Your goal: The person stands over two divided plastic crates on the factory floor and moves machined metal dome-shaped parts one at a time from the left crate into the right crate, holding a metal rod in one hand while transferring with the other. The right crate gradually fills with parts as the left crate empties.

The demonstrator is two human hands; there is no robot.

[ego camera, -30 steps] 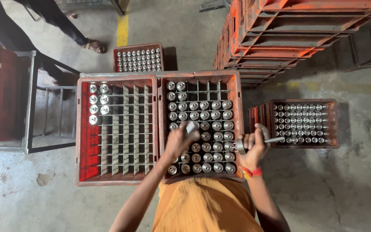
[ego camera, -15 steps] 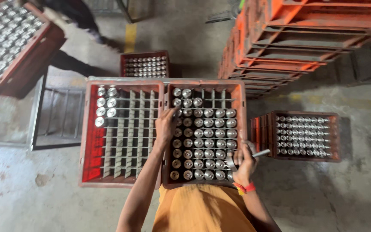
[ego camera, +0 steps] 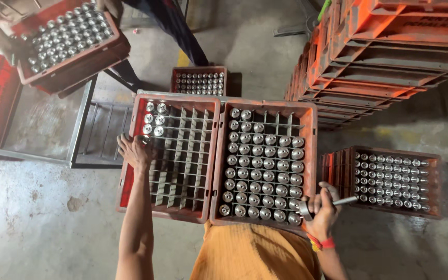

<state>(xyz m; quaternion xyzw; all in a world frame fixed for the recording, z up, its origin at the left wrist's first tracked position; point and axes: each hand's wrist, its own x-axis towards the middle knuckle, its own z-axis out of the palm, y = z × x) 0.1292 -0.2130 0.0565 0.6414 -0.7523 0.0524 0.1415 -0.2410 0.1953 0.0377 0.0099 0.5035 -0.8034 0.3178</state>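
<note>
Now left hand [ego camera: 135, 151] over on emptier crate [ego camera: 169, 155].

Left hand [ego camera: 135, 151] on the outer wall of the nearly empty crate [ego camera: 169, 155]. Fuller crate [ego camera: 263, 163] between both hands, right hand [ego camera: 321, 207] at its near corner. Another filled crate [ego camera: 390, 180] just right of that hand.

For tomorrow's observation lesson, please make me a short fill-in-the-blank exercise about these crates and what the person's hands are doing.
1. The person's left hand rests on the ______ edge of the nearly empty crate.
2. The right hand holds a metal ______.
3. The nearly full crate stands to the ______ of the nearly empty one.
4. The few bottles in the nearly empty crate sit at its far ______ corner.

Missing words: left; tool; right; left
</note>
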